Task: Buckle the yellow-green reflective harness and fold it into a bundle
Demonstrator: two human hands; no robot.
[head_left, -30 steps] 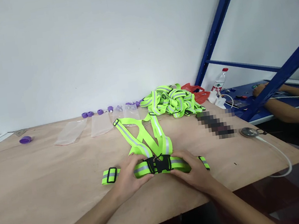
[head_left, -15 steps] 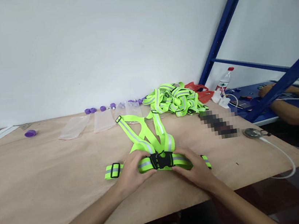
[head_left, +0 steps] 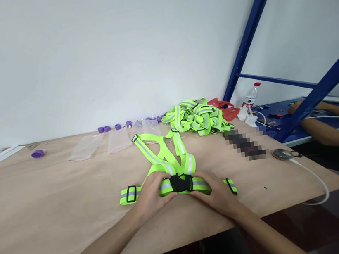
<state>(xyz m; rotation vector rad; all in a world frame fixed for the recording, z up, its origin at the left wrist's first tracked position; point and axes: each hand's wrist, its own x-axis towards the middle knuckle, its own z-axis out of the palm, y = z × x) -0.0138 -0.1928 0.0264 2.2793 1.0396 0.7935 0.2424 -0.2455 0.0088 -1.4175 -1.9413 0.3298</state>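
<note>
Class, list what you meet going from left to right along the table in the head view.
Purple round cap → clear plastic bags → left hand → black plastic buckle of the neon-yellow reflective vest → right hand → round metal disc.

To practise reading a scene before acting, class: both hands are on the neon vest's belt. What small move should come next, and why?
Probably squeeze the halves of the black buckle firmly together. The left hand and right hand grip the waist belt on either side of it, and the halves look joined, but whether they have latched cannot be told.
</note>
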